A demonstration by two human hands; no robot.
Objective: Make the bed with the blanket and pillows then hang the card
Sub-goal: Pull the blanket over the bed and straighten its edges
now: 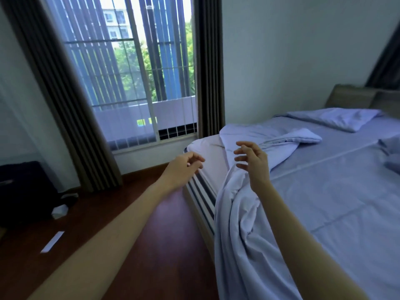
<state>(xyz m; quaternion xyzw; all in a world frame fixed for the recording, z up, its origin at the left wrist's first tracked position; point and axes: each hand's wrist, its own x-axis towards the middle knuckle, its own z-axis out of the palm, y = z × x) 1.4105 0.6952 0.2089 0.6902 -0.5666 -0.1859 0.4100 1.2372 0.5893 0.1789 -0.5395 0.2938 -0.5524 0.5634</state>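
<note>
A pale blue blanket (244, 224) lies crumpled across the foot corner of the bed (335, 191) and hangs down its near side toward the floor. My left hand (184, 167) hovers at the mattress corner, fingers apart, holding nothing. My right hand (252, 159) is raised just above the bunched blanket, fingers spread and empty. A pillow (342, 119) lies flat by the headboard, and part of another pillow (391, 154) shows at the right edge. A white strip that may be the card (52, 241) lies on the floor at left.
A tall window (129, 79) with dark curtains stands beyond the foot of the bed. A black bag (23, 191) and a small white object (59, 212) sit on the wooden floor (164, 245) at left. A headboard (357, 96) is at far right.
</note>
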